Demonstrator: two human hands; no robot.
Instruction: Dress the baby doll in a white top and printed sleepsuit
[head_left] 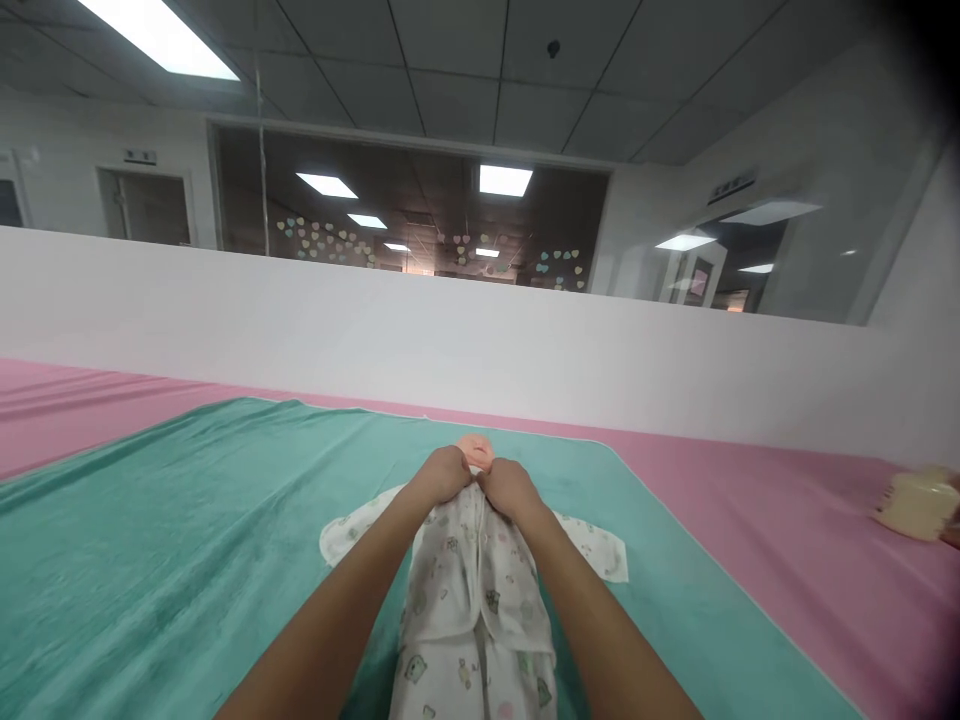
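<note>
A baby doll point(478, 452) lies on its back on a teal towel point(187, 540), dressed in a white printed romper point(472, 590). Only the top of its peach head shows beyond my hands. My left hand point(444, 474) and my right hand point(508, 488) are both closed at the collar of the romper, just below the doll's chin, fingers pinching the fabric's front edges together. My forearms run up from the bottom of the view on either side of the doll's body. The romper's sleeves spread out left and right.
The towel lies on a pink sheet point(787, 540) covering a wide surface. A low white partition wall point(450, 340) stands behind it. A pale yellow object point(919, 502) sits at the right edge. Beyond are a dark window and ceiling lights.
</note>
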